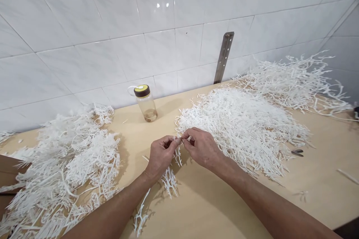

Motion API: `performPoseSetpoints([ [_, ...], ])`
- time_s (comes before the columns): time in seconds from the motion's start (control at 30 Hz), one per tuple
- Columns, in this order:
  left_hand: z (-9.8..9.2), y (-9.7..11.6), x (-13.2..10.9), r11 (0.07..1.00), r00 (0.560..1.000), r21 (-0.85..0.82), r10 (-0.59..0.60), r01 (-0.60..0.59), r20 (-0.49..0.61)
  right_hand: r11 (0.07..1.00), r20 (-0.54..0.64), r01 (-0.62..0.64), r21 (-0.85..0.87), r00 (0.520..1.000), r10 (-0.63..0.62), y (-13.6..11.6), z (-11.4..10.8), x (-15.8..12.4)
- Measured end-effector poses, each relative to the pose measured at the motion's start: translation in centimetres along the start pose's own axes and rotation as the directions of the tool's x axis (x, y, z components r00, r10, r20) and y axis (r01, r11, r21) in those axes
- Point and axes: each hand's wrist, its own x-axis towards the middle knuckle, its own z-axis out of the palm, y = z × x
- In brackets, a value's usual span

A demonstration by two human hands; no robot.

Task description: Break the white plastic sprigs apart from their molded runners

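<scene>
two hands: left hand (pixel 160 155), right hand (pixel 202 148) both pinching one white sprig (pixel 177 157); three heaps (pixel 64 164) (pixel 238 127) (pixel 294 78), one bottle (pixel 146 103).

Left grip (pixel 161 155), right grip (pixel 203 149) bare; forearms (pixel 252 198) bare.

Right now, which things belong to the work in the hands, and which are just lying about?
In the work: left hand and right hand, both pinching a white plastic sprig; left heap, middle heap and right heap of similar sprigs.
Lying about: bottle; small dark tool, perhaps cutters; metal bracket.
</scene>
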Motion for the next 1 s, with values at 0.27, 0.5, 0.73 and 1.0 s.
performPoseSetpoints([
  [0.27, 0.1, -0.2, -0.3, 0.996, 0.997, 0.074, 0.06, -0.056, -0.051, 0.942, 0.192, -0.289, 0.172, 0.947, 0.256, -0.5, -0.2, 0.4],
  [0.5, 0.0, -0.4, -0.2, 0.982, 0.991, 0.161, 0.112, -0.099, -0.074, 0.943, 0.21, -0.294, 0.158, 0.943, 0.259, -0.4, 0.1, 0.2],
  [0.73, -0.3, -0.9, -0.2, 0.901, 0.973, 0.382, 0.229, -0.206, -0.014, 0.986, 0.128, -0.163, -0.039, 0.978, 0.167, -0.8, 2.2, -0.7],
  [1.0, -0.3, -0.1, -0.5, 0.935, 0.963, 0.242, 0.27, -0.258, -0.016, 0.798, 0.213, -0.497, 0.341, 0.868, 0.449, -0.6, 0.7, 0.4],
])
